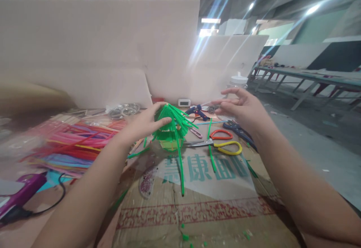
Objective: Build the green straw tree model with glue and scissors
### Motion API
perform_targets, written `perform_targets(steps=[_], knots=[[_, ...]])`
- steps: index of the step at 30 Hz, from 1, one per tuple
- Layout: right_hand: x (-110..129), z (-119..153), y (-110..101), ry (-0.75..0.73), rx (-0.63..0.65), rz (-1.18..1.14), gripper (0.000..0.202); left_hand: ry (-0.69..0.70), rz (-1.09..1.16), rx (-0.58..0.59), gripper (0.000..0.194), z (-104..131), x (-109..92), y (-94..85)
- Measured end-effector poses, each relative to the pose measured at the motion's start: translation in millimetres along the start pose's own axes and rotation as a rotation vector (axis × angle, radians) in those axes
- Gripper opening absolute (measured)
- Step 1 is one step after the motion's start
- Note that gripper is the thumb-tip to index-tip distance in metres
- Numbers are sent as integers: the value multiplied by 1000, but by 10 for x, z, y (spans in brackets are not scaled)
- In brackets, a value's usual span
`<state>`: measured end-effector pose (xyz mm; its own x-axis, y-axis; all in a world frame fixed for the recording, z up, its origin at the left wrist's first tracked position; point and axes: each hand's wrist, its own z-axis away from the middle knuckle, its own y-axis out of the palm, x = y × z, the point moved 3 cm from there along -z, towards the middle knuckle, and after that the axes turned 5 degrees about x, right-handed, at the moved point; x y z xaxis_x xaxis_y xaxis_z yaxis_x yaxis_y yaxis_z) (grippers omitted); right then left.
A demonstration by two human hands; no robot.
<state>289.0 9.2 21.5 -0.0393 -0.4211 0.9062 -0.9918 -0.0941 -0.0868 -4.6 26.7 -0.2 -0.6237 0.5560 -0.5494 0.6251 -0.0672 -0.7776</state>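
My left hand (146, 122) grips a green cone-shaped craft (167, 127) of fuzzy pipe cleaners at its upper left side, thumb in front. Several strands fan out from its peak, and one long green pipe cleaner (180, 165) hangs down the front onto the board. My right hand (239, 109) is raised to the right of the craft, fingers apart, with nothing visible in it. Beneath it lie scissors (210, 142) with one red and one yellow handle, their blades pointing at the craft. A loose green pipe cleaner (210, 150) crosses the scissors.
Colourful pipe cleaners (76, 141) are heaped at left, near a purple glue gun (24, 195) with a black cord. A dark blue glue gun (199, 112), dark-handled pliers (239, 131) and a small white device (184, 102) lie farther back. White panels (98, 45) stand behind.
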Motion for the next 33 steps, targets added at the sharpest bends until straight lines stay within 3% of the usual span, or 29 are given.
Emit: perform_targets(steps=[3,6,8,11,13,15,20,26,33], knots=[[41,15,-18,-10,-62,47,24,1,-5,9,59,-5,15,4],[59,58,135,18,-10,96,18,20,-29,-19,65,-6,-2,-26],[67,94,265,18,57,104,21,57,-63,-102,65,5,-77,-64],[71,144,401,-18,180,46,37,197,-156,-246,50,49,-299,-72],[81,182,439,-42,258,-28,42,335,-249,-231,40,83,-462,13],[117,229,451,-52,323,-92,38,404,-375,-138,42,101,-554,147],[295,354,439,-45,364,-187,30,418,-516,-82,53,75,-495,345],[305,376,457,6,300,-187,23,454,-390,-166,18,32,-482,323],[135,287,539,-20,278,-89,23,424,-115,-207,18,115,-645,203]])
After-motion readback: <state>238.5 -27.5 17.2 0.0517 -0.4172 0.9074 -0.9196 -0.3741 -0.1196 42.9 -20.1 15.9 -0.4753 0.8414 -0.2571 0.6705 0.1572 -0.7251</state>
